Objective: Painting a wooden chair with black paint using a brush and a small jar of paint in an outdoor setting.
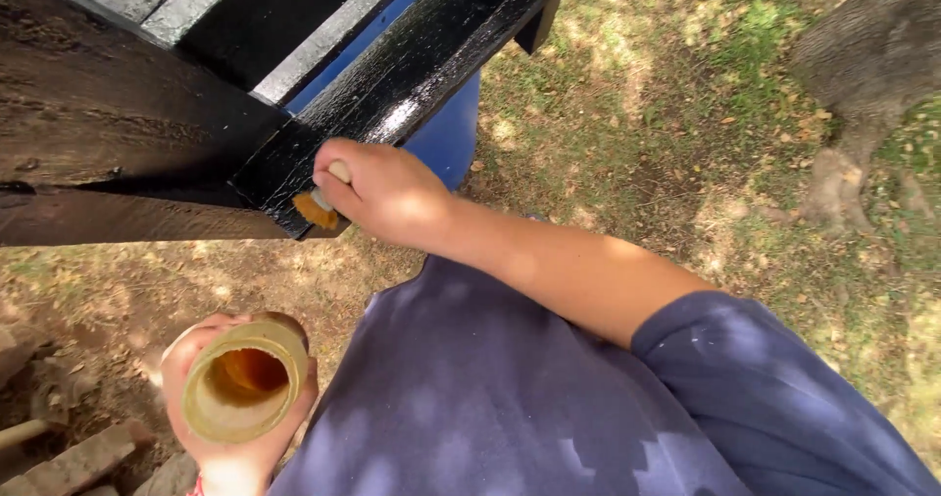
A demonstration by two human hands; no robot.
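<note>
1. Two hands busy. Left hand (230, 427), bottom left, fingers wrapped round a yellowish cup (245, 380), open top facing up, orange inside.
2. Mid-frame: right hand (384, 192) clamped on a paintbrush (321, 202), bristles touching the black glossy wood beam (392, 84).
3. Far right: grass (706, 114) w/ a tree root (863, 74).

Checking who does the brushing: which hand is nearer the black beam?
Right. The right hand holds a brush against the black beam; the left hand holds a cup well below it.
</note>
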